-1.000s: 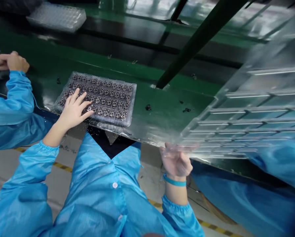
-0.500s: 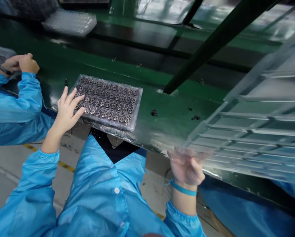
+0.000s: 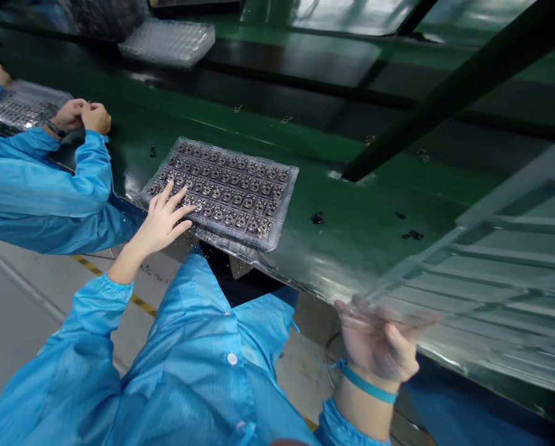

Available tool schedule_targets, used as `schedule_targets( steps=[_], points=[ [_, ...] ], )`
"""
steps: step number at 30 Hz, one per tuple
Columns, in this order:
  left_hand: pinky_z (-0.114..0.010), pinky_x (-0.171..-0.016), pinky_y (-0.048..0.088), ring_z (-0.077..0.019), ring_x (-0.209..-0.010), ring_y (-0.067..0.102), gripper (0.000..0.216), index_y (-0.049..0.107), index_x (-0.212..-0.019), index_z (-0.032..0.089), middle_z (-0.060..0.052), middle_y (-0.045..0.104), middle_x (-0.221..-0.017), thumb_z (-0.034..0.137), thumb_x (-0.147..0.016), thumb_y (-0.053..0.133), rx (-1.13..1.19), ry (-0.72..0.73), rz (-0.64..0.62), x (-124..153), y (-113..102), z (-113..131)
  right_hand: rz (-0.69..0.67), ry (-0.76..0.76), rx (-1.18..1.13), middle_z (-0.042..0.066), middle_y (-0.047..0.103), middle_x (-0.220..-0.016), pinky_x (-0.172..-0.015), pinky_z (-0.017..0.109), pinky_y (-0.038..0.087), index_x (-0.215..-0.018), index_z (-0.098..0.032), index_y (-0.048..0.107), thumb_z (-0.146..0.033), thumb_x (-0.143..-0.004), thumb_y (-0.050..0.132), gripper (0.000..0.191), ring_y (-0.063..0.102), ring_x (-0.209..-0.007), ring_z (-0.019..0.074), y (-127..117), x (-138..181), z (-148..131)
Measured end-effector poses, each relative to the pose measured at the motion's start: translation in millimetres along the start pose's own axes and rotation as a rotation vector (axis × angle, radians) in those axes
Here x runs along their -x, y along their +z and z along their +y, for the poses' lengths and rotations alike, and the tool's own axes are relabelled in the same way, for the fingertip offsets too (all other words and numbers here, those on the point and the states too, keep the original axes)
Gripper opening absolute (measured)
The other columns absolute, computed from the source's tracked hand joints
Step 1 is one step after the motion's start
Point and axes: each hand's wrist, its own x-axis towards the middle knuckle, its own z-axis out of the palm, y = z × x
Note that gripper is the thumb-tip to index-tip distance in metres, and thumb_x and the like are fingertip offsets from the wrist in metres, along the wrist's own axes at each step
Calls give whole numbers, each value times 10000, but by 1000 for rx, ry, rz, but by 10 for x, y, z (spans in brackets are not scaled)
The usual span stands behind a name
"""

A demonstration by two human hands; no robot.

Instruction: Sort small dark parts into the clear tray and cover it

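Note:
A clear plastic tray [image 3: 284, 217] filled with rows of small dark metallic parts lies at the bench's near edge. My left hand [image 3: 166, 217] is over its near left side, fingers spread; I cannot tell whether the fingertips press on the parts. Off to the right, my right hand [image 3: 377, 341], with a blue band at the wrist, grips the left corner of a second clear compartment tray [image 3: 486, 279]. That tray is tilted and blurred by motion, with no parts visible in its compartments.
Loose dark parts [image 3: 318, 218] lie scattered on the green bench [image 3: 314, 260]. A slanting dark post [image 3: 389, 130] rises from it. Clear trays [image 3: 170, 42] are stacked at the back. At left, a co-worker's hands [image 3: 85, 116] are beside another filled tray [image 3: 31, 99].
The view has shifted, so the bench appears farther right. My left hand has slid slightly toward the filled tray's near edge. The tray in my right hand has swung lower and to the right.

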Motion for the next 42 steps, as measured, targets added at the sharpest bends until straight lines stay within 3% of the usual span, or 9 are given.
schedule_targets(
  steps=[5,10,14,19,23,28,33,39,42],
  points=[
    [-719,-1395,254,-445,-1845,177,670,744,-1573,315,-102,422,-1915,690,-1210,323,-2,0,26,-40,-120,-22,-17,36,-20,-36,903,-979,-960,597,692,-1033,-429,898,-367,-778,942,266,850,-914,284,166,-54,58],
    [-665,-1405,260,-403,-1855,157,661,738,-1571,339,-49,425,-1917,686,-1213,305,-31,-92,105,-117,-399,-209,-7,15,-3,-91,895,-1009,-1055,652,673,-1144,-573,872,-302,-786,953,456,858,-991,278,219,-95,59],
    [-687,-1400,264,-418,-1849,177,686,779,-1540,330,-68,456,-1900,698,-1208,305,-30,-107,46,-107,-377,-320,-10,18,2,-86,893,-1026,-1084,710,652,-1147,-568,871,-306,-816,963,432,853,-1018,281,157,-127,80],
    [-709,-1398,263,-428,-1848,173,665,753,-1601,332,-97,442,-1903,676,-1208,341,7,-90,-27,17,-182,-339,-15,59,0,-91,898,-969,-914,576,722,-1122,-602,875,-296,-775,980,475,860,-954,268,159,-154,118],
    [-706,-1401,266,-424,-1850,166,710,707,-1654,333,-99,423,-1912,708,-1209,300,10,-84,-42,52,-144,-321,-17,61,0,-98,908,-964,-815,509,744,-1085,-610,887,-301,-770,971,449,872,-928,265,220,-181,135],
    [-684,-1435,214,-415,-1858,133,640,644,-1708,387,-57,368,-1940,698,-1197,418,-41,-59,-74,-1,-203,-255,-50,65,-6,-86,905,-985,-833,513,743,-1134,-595,886,-258,-774,969,501,870,-961,266,214,-232,176],
    [-682,-1449,201,-435,-1848,166,635,610,-1732,384,-85,371,-1935,676,-1173,541,-99,20,-90,-44,-280,-249,-80,59,-23,-41,904,-1031,-845,559,741,-1175,-553,885,-258,-788,977,496,865,-959,281,225,-277,214],
    [-686,-1429,259,-428,-1848,179,650,595,-1736,327,-103,394,-1924,677,-1220,410,-123,62,-62,-69,-448,-337,-143,37,-30,-73,916,-1072,-887,459,740,-1235,-582,873,-266,-866,956,493,866,-993,225,290,-312,201],
    [-687,-1429,266,-437,-1840,210,690,628,-1705,330,-86,403,-1922,738,-1210,374,-99,114,-78,-287,-544,-345,-151,18,-35,-76,915,-1080,-893,432,732,-1249,-597,868,-292,-887,960,483,862,-1002,212,295,-336,182]
  ],
)
